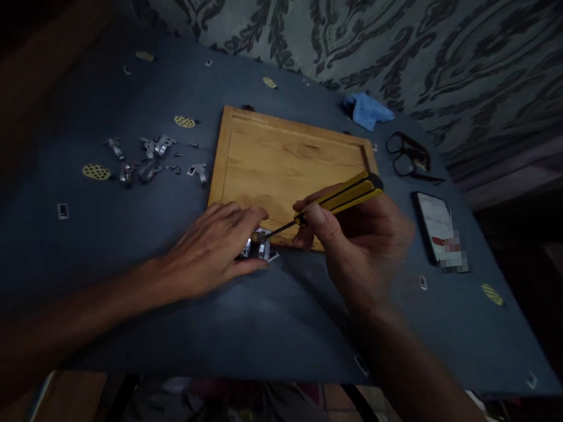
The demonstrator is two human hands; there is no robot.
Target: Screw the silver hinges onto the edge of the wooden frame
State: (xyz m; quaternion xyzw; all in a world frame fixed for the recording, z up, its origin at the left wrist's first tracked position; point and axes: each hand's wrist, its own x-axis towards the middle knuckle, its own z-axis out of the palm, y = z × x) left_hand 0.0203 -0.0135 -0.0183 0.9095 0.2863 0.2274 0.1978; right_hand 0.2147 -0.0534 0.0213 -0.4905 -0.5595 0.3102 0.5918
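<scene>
**Hinge pinned at near board edge, screwdriver tip on it**

Hinge (261,248): small metal part, seen on the counter (116,268), touching the near edge of the wooden board (286,157). It is partly covered by the left hand (210,249), which is laid palm-down. The left fingers (246,216) are stretched out nearly flat on top of the hinge, pressed on it rather than closed round it.

Screwdriver (340,198): yellow-and-black handle, gripped by the right hand (365,242). The right fingers (316,224) are clenched round the front of the handle, close to the shaft. The shaft is angled down and to the left, with the tip brought to the hinge just beside the left fingertips. Whether the tip is seated in a screw cannot be told; that spot is too dark and small.

The board is laid flat on the counter, with a groove cut round its rim.

Also on the counter:
- Loose metal fittings (143,162) and small screws are scattered far left of the board, well apart from both hands.
- Yellow perforated discs (96,171) are dotted about the surface.
- A blue cloth (366,109) is bunched near the board's far right corner.
- Glasses (409,154) are set down right of the board.
- A phone (438,224) is lying face-up with its screen lit, near the right hand but not touched.
</scene>
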